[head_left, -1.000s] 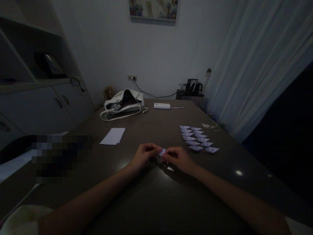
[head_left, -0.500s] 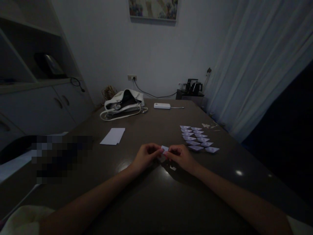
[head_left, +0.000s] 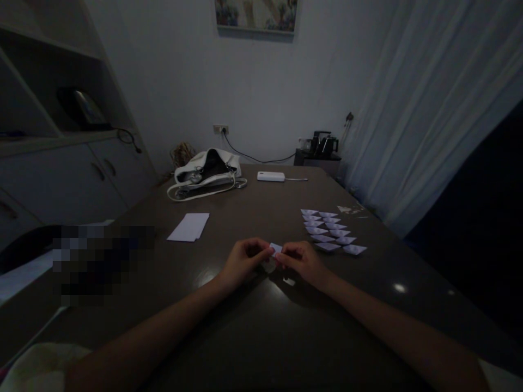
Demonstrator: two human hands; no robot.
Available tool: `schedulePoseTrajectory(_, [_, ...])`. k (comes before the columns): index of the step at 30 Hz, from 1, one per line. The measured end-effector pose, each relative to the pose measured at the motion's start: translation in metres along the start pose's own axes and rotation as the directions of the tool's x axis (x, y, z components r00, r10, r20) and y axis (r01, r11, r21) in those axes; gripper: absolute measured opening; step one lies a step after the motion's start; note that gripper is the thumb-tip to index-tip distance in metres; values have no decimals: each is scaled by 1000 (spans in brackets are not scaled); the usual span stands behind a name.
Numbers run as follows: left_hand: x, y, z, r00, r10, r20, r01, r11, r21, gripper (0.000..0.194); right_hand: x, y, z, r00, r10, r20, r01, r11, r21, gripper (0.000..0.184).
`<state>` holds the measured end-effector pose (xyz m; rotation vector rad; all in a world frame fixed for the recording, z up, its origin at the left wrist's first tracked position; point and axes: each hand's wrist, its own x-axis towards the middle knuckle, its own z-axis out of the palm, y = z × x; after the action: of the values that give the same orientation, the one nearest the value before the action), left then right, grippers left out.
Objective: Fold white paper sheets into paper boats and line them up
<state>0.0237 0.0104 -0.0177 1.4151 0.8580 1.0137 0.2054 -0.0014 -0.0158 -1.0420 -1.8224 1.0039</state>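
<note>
Both of my hands meet over the middle of the dark table [head_left: 253, 326] and pinch one small folded piece of white paper [head_left: 275, 248] between their fingertips. My left hand [head_left: 244, 261] grips its left end with curled fingers. My right hand [head_left: 303, 262] grips the right end the same way. Just right of my right hand lie several small folded paper boats [head_left: 332, 232] in two rows. A stack of white paper sheets [head_left: 189, 226] lies flat to the left, farther back.
A white handbag [head_left: 205, 172] and a white power bank [head_left: 270, 176] with a cable sit at the table's far end. Small paper scraps [head_left: 348, 209] lie near the right edge. Cabinets stand at left, a curtain at right, a kettle [head_left: 322, 143] on a side table behind.
My hands lifted the folded paper slightly and drew a little closer together, turning it between the fingertips. Nothing else on the table moved.
</note>
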Motion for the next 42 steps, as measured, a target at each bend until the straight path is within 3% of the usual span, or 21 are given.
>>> schedulePoseTrajectory(9, [-2, 4, 1, 998, 49, 29, -51, 998, 47, 22, -3, 6, 4, 998, -16, 60, 21, 997, -71, 28])
schedulePoseTrajectory(14, [-3, 5, -1, 1000, 22, 19, -23, 998, 64, 21, -4, 6, 6, 998, -37, 56, 41, 997, -66, 28])
schedulePoseTrajectory(21, [-1, -2, 0, 996, 42, 75, -42, 999, 2, 21, -3, 3, 4, 993, -92, 68, 103, 979, -177, 38])
schedulePoseTrajectory(30, [-2, -2, 2, 996, 37, 81, -38, 999, 12, 25, -3, 2, 3, 997, -20, 69, 27, 995, -92, 35])
schedulePoseTrajectory(35, [-1, -2, 2, 991, 89, 100, -96, 993, 66, 24, -6, 5, 6, 993, -62, 96, 72, 991, -109, 34])
schedulePoseTrajectory(42, [-2, -1, 3, 992, 62, 106, -67, 996, 50, 28, -5, 5, 5, 992, -108, 62, 118, 974, -193, 40])
